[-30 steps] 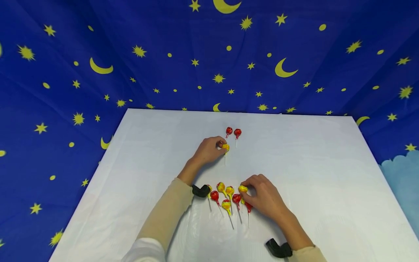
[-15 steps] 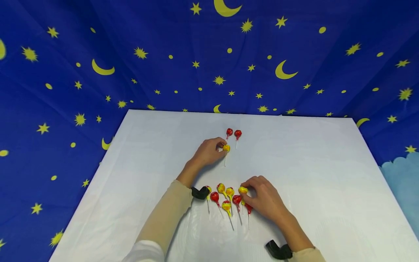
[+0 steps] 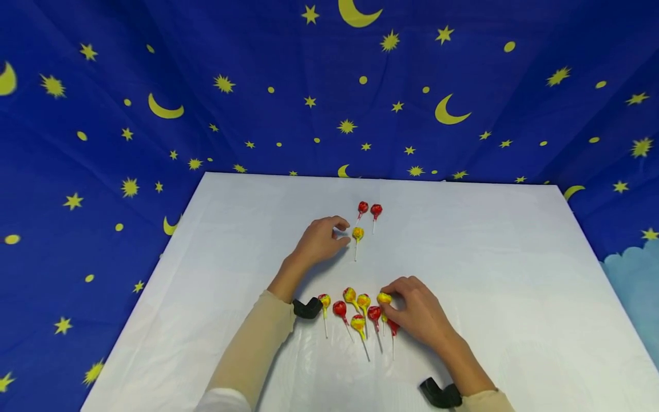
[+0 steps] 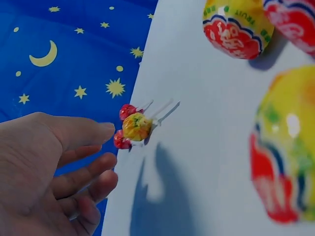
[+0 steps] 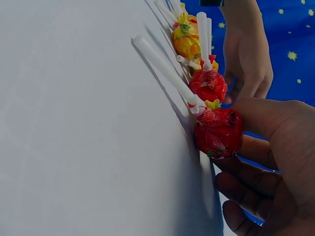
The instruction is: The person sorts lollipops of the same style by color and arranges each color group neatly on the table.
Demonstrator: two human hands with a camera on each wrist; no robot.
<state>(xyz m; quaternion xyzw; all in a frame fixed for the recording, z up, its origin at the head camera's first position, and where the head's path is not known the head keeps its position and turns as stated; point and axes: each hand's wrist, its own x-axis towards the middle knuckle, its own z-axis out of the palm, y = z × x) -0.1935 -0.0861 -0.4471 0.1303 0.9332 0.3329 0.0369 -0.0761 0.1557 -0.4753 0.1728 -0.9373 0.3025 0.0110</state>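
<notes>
My left hand (image 3: pixel 321 240) is just left of a yellow lollipop (image 3: pixel 357 233), thumb and fingers apart and holding nothing. Beyond that lollipop lie two red lollipops, a left one (image 3: pixel 362 207) and a right one (image 3: pixel 376 210). With thumb and forefinger my right hand (image 3: pixel 416 309) pinches the head of another yellow lollipop (image 3: pixel 384 298) at the right end of the nearer group. A red lollipop (image 5: pixel 219 132) lies close under the right hand and hides the pinched one in the right wrist view.
Several more red and yellow lollipops lie in the nearer group, among them a red one (image 3: pixel 340 309) and a yellow one (image 3: pixel 357 324). They rest on a white table (image 3: pixel 489 240). A blue cloth (image 3: pixel 288 57) with moons and stars hangs behind it.
My left hand has let go of the yellow lollipop below the two red ones and drawn back a little to the left. The right hand has kept its place.
</notes>
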